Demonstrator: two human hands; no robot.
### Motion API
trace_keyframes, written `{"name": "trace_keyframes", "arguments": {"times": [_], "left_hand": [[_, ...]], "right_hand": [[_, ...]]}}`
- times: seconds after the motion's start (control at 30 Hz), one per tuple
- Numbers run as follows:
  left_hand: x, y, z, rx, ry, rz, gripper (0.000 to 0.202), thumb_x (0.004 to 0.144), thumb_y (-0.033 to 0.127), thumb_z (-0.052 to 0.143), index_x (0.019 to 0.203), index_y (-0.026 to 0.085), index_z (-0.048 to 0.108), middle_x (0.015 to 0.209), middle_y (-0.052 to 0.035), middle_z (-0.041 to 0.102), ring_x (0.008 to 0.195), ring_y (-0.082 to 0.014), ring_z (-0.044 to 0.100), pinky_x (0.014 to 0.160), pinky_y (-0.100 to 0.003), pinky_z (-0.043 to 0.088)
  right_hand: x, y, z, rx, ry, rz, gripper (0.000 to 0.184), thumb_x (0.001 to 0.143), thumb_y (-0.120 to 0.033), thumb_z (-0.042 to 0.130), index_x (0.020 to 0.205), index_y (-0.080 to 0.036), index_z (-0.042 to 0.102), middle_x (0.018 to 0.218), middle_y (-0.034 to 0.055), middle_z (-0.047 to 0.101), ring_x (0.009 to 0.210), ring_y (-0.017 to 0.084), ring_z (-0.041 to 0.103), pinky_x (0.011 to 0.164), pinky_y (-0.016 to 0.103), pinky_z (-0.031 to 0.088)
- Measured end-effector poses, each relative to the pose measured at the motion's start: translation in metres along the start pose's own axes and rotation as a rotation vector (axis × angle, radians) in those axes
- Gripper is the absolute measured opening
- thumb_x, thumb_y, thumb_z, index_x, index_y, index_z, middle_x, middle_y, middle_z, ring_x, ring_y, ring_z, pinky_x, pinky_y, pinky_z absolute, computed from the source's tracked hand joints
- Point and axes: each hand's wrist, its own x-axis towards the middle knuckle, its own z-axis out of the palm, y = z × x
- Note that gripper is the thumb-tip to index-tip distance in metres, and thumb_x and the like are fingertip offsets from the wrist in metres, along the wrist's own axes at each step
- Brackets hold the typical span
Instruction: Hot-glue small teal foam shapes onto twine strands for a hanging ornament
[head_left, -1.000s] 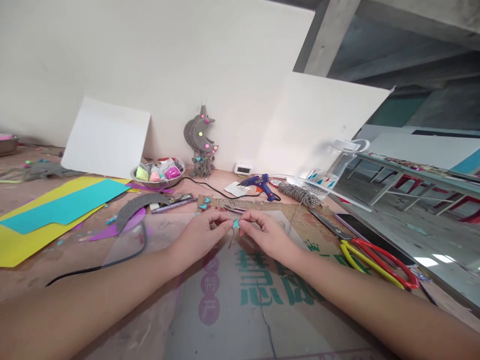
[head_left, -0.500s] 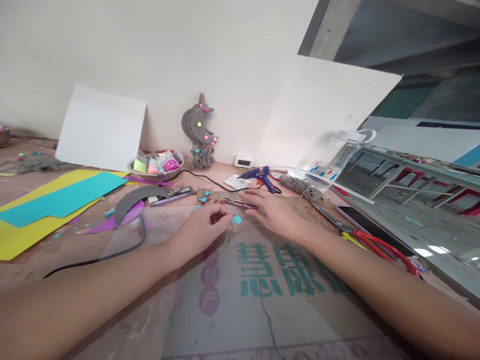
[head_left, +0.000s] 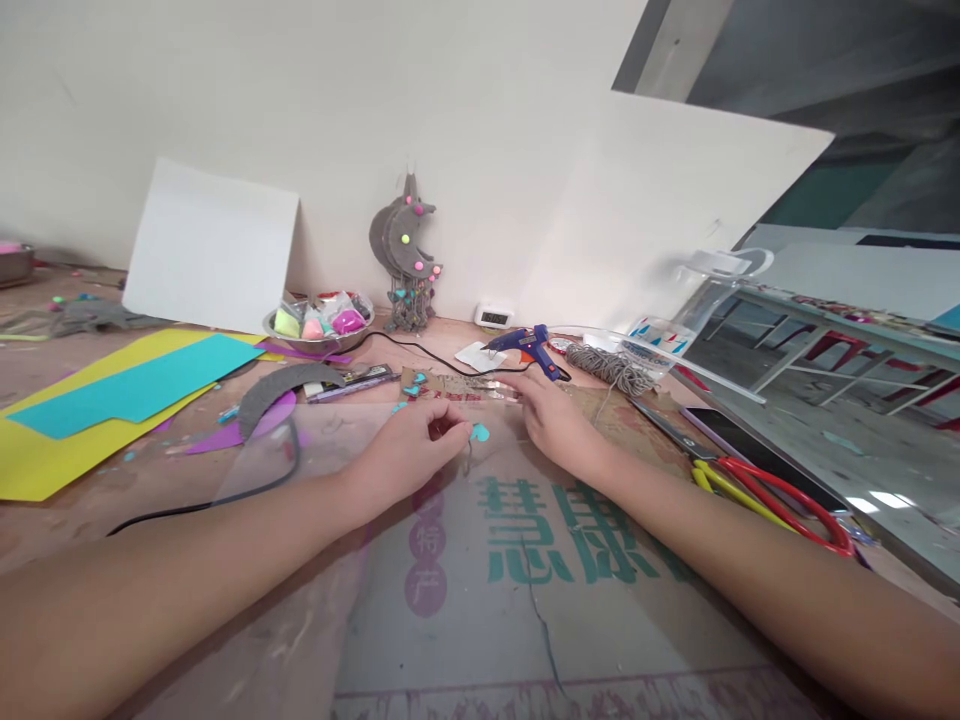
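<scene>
Lying flat at far left, a yellow sheet (head_left: 45, 470) with a turquoise sheet (head_left: 142, 390) across it, and, propped behind them, a white board (head_left: 214, 245). Next along, a grey curved strip (head_left: 274, 395) partly over a purple piece (head_left: 262, 425); beyond it, a metal bowl (head_left: 322, 347) of bright packets, then a grey moon ornament (head_left: 401, 240) dotted with coloured balls, upright against the wall. Pinching a turquoise heart (head_left: 480, 432) at its left edge, with thumb and forefinger of the left hand (head_left: 420, 450) closed together and a grey cord (head_left: 469, 458) dangling just below, over the translucent sheet (head_left: 465, 640) near the middle of the table. Farther back, a small white clock (head_left: 493, 316) and a blue glue gun (head_left: 529, 345) on its side. Reaching forward with the right hand (head_left: 555, 420), apart from the heart, fingertips at a thin silvery item (head_left: 499, 388); too blurred to tell how wide the grip or whether closed on it. Further right, a bundle of cord (head_left: 611, 370), scissors (head_left: 780, 500) with red and yellow handles, and, just beside them, a dark-screened phone (head_left: 761, 455).
</scene>
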Motion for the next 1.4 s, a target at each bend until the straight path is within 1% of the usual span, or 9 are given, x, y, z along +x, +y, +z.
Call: {"name": "trace_keyframes", "arguments": {"times": [0.07,0.17,0.27,0.33,0.47,0.6,0.73,1.13,1.4], "left_hand": [[0.000,-0.002,-0.001,-0.008,-0.002,-0.019,0.021,0.082,0.035,0.046,0.070,0.018,0.052,0.060,0.0026,0.058,0.053,-0.0113,0.050,0.051,-0.023,0.038],[0.000,-0.006,-0.001,-0.014,-0.001,-0.026,0.021,0.082,0.036,0.046,0.072,0.019,0.052,0.061,0.0026,0.058,0.053,-0.0111,0.050,0.050,-0.022,0.037],[0.001,-0.007,0.000,-0.026,0.006,-0.011,0.020,0.083,0.035,0.046,0.074,0.019,0.052,0.062,0.0026,0.059,0.053,-0.0112,0.050,0.051,-0.023,0.038],[0.002,-0.006,0.000,-0.028,0.010,-0.015,0.020,0.083,0.035,0.047,0.074,0.018,0.052,0.060,0.0026,0.058,0.052,-0.0112,0.050,0.050,-0.023,0.037],[0.002,-0.002,0.000,-0.016,-0.002,-0.046,0.019,0.083,0.034,0.046,0.073,0.018,0.051,0.059,0.0027,0.057,0.051,-0.0107,0.049,0.051,-0.023,0.037],[0.002,0.000,-0.001,0.003,-0.017,-0.053,0.019,0.083,0.033,0.046,0.072,0.018,0.051,0.060,0.0029,0.057,0.052,-0.0104,0.049,0.052,-0.023,0.037],[0.002,-0.001,-0.001,0.032,-0.012,-0.032,0.021,0.084,0.033,0.045,0.071,0.018,0.050,0.061,0.0029,0.056,0.053,-0.0102,0.048,0.053,-0.023,0.037],[0.001,0.000,-0.001,0.027,-0.022,-0.029,0.019,0.083,0.032,0.046,0.072,0.018,0.052,0.065,0.0022,0.057,0.056,-0.0103,0.049,0.055,-0.023,0.037],[0.002,0.001,0.000,0.012,-0.027,-0.041,0.019,0.083,0.032,0.047,0.071,0.018,0.051,0.062,0.0027,0.057,0.054,-0.0098,0.049,0.053,-0.022,0.037]], "right_hand": [[-0.002,0.000,-0.002,0.126,0.050,0.064,0.043,0.085,-0.006,0.030,0.117,-0.017,0.056,0.109,0.0095,0.058,0.101,0.020,0.054,0.090,0.037,0.043],[-0.008,-0.003,-0.005,0.235,0.098,0.085,0.035,0.092,-0.018,0.030,0.117,-0.020,0.054,0.114,0.0071,0.058,0.105,0.019,0.054,0.092,0.036,0.042],[-0.013,-0.013,-0.011,0.165,0.076,0.015,0.033,0.093,-0.031,0.036,0.122,-0.023,0.051,0.117,0.0067,0.057,0.108,0.021,0.051,0.092,0.037,0.041],[-0.015,-0.018,-0.015,0.082,0.034,-0.048,0.035,0.092,-0.034,0.039,0.124,-0.026,0.051,0.112,0.0062,0.058,0.103,0.021,0.053,0.088,0.035,0.042],[-0.015,-0.022,-0.017,-0.053,0.021,-0.116,0.035,0.092,-0.035,0.041,0.123,-0.026,0.053,0.091,0.0056,0.058,0.084,0.019,0.055,0.076,0.032,0.043],[-0.016,-0.020,-0.014,-0.103,0.001,-0.165,0.035,0.091,-0.037,0.043,0.121,-0.024,0.056,0.082,0.0051,0.055,0.077,0.017,0.053,0.067,0.029,0.042],[-0.015,-0.021,-0.013,-0.101,0.005,-0.207,0.035,0.091,-0.035,0.042,0.119,-0.021,0.058,0.080,0.0052,0.055,0.075,0.017,0.052,0.063,0.028,0.039],[-0.015,-0.020,-0.012,-0.030,0.008,-0.213,0.033,0.092,-0.033,0.042,0.116,-0.020,0.060,0.078,0.0051,0.055,0.075,0.016,0.052,0.064,0.027,0.040],[-0.014,-0.020,-0.010,0.015,0.034,-0.211,0.030,0.091,-0.030,0.044,0.111,-0.019,0.064,0.075,0.0046,0.054,0.073,0.016,0.052,0.064,0.028,0.040]]}}
